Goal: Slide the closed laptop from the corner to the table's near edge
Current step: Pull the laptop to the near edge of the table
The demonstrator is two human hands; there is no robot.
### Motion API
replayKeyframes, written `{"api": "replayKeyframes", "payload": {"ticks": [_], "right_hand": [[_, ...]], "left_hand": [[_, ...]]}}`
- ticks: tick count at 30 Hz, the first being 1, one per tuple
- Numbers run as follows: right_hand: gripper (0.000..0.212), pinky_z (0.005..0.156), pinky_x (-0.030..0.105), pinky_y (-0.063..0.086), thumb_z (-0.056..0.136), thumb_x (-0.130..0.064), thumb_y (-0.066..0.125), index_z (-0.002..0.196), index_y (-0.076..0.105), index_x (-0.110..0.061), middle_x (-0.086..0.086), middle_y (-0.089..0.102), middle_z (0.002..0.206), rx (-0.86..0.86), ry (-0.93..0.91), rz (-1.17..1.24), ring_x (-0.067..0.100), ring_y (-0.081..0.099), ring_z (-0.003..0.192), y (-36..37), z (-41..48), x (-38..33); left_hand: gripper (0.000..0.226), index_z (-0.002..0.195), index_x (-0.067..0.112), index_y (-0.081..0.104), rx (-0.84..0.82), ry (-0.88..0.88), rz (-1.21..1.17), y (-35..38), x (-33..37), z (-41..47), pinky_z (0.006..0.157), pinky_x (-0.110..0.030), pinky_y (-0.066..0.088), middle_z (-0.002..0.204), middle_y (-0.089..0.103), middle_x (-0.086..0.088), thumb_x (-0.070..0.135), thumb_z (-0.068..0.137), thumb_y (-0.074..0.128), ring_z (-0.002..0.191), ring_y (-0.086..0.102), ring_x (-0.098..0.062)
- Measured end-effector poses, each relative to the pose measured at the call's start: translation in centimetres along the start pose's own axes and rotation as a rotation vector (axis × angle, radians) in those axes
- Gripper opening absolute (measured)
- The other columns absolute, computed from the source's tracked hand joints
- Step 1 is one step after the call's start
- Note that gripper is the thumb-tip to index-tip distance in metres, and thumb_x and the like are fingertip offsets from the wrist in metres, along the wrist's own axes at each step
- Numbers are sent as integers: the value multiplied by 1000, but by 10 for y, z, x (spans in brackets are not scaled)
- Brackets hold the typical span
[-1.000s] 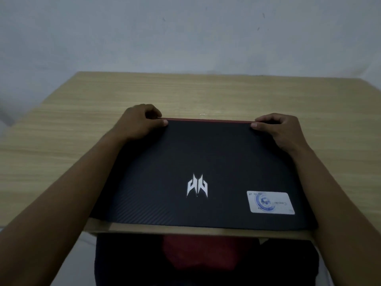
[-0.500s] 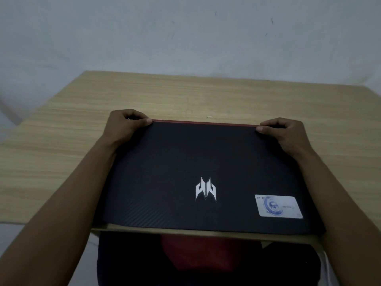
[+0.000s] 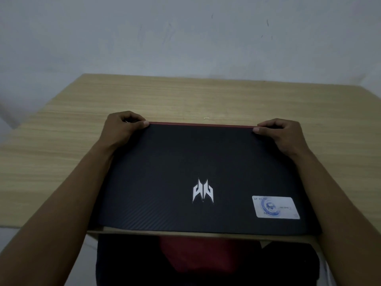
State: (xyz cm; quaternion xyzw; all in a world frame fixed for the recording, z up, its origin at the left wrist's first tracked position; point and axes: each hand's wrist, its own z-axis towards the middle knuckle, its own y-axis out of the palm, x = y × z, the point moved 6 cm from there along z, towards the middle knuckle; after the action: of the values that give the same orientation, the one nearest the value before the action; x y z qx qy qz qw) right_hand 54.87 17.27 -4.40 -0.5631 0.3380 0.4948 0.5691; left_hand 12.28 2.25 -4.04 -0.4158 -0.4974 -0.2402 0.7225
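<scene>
Left hand (image 3: 121, 129): curling over the laptop's far left corner, thumb lying on the lid, fingers wrapping down behind the far edge and gripping it.

Table (image 3: 51, 162): pale wood grain, stretching away to a plain wall; its near edge is running just under the laptop's front.

Laptop (image 3: 185, 162): closed, lying flat at the near edge of the table, roughly centred in front of the person, its front edge almost flush with the table's lip.

Long axis: running left to right, parallel with the near edge; the red strip (image 3: 202, 124) along the far edge is pointing away from the person.

Logo (image 3: 203, 190): silver, sitting mid-lid and reading upright toward the person.

Sticker (image 3: 275, 207): pale, sitting on the near right part of the lid.

Handling: looking stiff and fairly heavy, a rigid slab that should be sliding as one piece; the textured lid is giving the thumbs some purchase, while the smooth tabletop is probably letting it glide easily. It is fragile enough to be worth keeping flat.

Hold: the two far corners are seeming the sound places, pulling evenly so it is not skewing or overshooting the lip.

Right hand (image 3: 282, 135): mirroring the left at the far right corner, thumb on the lid, fingers closing over the far edge.
</scene>
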Motion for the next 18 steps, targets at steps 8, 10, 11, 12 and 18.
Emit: {"api": "replayKeyframes", "payload": {"ticks": [8,10,11,12,18], "right_hand": [[34,75,35,59,57,-38,92,82,81,-18,1,79,82,7,9,-5,19,75,80,-1,-1,0],[34,74,33,58,56,-40,92,81,81,-20,-2,79,81,6,1,-12,16,75,79,-1,-2,-1],[34,75,33,58,56,-41,92,81,81,-20,-3,79,81,4,0,-17,16,75,79,-2,-2,-2],[33,76,34,58,56,-41,92,81,81,-21,-3,79,81,4,0,-20,16,75,80,-2,-2,-1],[33,80,40,59,55,-43,92,79,81,-24,-2,79,82,6,-1,-31,20,74,83,-3,1,0]], "left_hand": [[7,80,18,79,-1,-1,-21,1,1,0,60,-18,52,76,76,4,20,78,85,69,70,-5],[6,79,18,79,-3,3,-18,2,3,0,58,-16,52,75,76,5,20,78,85,68,69,-3],[6,79,19,79,-3,2,-16,2,3,-1,58,-15,51,75,75,6,20,78,84,68,69,-3],[6,79,19,79,-5,-1,-12,2,3,0,58,-15,52,75,75,6,20,78,84,68,69,-3],[6,78,20,79,-9,-8,-7,2,3,0,56,-13,51,73,76,9,21,78,85,68,70,-2]]}}
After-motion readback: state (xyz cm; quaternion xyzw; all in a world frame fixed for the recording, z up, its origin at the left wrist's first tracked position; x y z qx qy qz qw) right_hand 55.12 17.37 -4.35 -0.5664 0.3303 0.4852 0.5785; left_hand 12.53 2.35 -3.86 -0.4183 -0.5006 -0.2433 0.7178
